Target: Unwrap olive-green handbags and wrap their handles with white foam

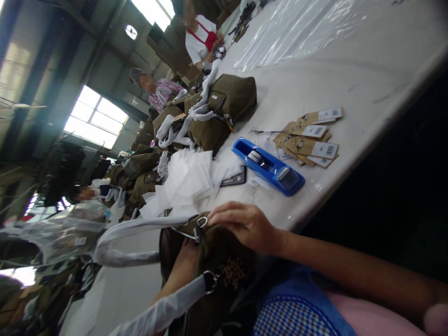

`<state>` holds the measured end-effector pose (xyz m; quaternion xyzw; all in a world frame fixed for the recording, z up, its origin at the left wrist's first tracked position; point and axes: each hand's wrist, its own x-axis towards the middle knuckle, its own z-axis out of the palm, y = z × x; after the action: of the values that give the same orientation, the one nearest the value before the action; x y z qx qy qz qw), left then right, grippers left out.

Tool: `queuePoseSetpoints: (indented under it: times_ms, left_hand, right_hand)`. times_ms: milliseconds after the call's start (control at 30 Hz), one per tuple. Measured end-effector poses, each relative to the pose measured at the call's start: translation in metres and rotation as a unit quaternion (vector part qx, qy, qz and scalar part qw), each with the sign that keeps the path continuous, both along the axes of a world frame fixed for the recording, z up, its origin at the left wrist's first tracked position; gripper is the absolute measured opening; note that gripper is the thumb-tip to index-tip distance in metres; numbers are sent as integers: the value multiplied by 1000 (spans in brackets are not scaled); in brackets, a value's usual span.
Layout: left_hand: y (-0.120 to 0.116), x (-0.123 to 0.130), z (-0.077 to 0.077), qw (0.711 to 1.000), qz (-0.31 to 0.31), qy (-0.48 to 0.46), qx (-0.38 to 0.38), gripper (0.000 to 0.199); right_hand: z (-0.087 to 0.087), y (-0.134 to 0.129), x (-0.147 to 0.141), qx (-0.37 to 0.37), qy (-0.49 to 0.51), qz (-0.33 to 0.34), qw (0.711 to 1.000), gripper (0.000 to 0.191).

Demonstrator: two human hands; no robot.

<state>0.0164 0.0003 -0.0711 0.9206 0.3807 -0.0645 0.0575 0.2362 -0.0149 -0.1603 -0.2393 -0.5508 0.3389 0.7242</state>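
A dark olive handbag (227, 261) lies tilted in front of me, its zipped mouth open to the left. White wrapping covers its handles (140, 228), and metal rings join them to the body. A tan branching emblem marks its side. My right hand (247, 224) grips the bag's upper edge beside a ring, fingers laid together over the fabric. Through the opening goes my left forearm, with my left hand (189, 249) mostly out of sight inside the bag; its fingers are hidden. Just beyond the bag lies a stack of white tissue sheets (191, 179).
A blue tape dispenser (268, 165) and a fan of brown hang tags (310, 140) rest on the white table (371, 93). More olive bags (234, 95) with wrapped handles stand behind. Clear plastic sheeting (297, 32) lies farther off. Several people work along the table.
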Motion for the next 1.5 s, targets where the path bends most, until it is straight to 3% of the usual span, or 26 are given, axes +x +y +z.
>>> queuePoseSetpoints:
  times_ms: [100, 167, 267, 367, 467, 567, 633, 700, 800, 867, 1000, 1167, 1233, 1300, 1400, 1500]
  left_hand:
    - [-7, -5, 6, 1000, 11, -13, -14, 26]
    - [-12, -2, 10, 998, 25, -26, -57, 27]
    - [-16, 9, 18, 989, 47, -34, -138, 25]
    - [-18, 17, 35, 982, 57, -48, -174, 27]
    - [-24, 15, 55, 987, 63, -99, -106, 31]
    - [-33, 12, 63, 977, 143, -160, 5, 21]
    - [-36, 12, 62, 966, 169, -180, 71, 18]
    - [-34, 13, 58, 968, 140, -185, 98, 23]
    - [-28, 17, 53, 978, 90, -189, 26, 33]
    - [-26, 20, 51, 971, 104, -214, -18, 30]
    - [-28, 26, 49, 943, 157, -292, -32, 22]
    - [-33, 24, 44, 919, 164, -359, -30, 16]
    - [-36, 21, 43, 928, 139, -345, -7, 14]
    - [-41, 17, 44, 951, 75, -300, 23, 5]
    - [-47, 17, 45, 960, 10, -278, 39, 10]
    - [-50, 18, 43, 934, 99, -342, 20, 3]
  right_hand:
    - [-5, -1, 20, -191, 38, -24, 981, 19]
    - [-6, -4, 24, -239, 22, 36, 970, 25]
    - [0, -10, 19, -234, -40, 126, 963, 36]
    - [13, -14, 11, -222, -115, 136, 958, 43]
    - [27, -12, 5, -217, -183, 104, 953, 43]
    - [42, -8, -1, -201, -250, 59, 945, 37]
    - [50, -6, -6, -192, -275, 38, 941, 32]
    - [55, -6, -10, -183, -260, 46, 947, 26]
    - [54, -10, -15, -176, -197, 66, 962, 23]
    - [49, -15, -17, -183, -172, 51, 967, 25]
    - [46, -20, -17, -196, -185, 15, 963, 25]
    - [58, -21, -18, -186, -240, 19, 953, 27]
    - [61, -21, -20, -174, -245, 14, 954, 27]
    - [60, -22, -22, -171, -236, 8, 956, 25]
    - [58, -25, -24, -175, -224, -3, 959, 26]
    - [57, -26, -25, -169, -227, -25, 959, 24]
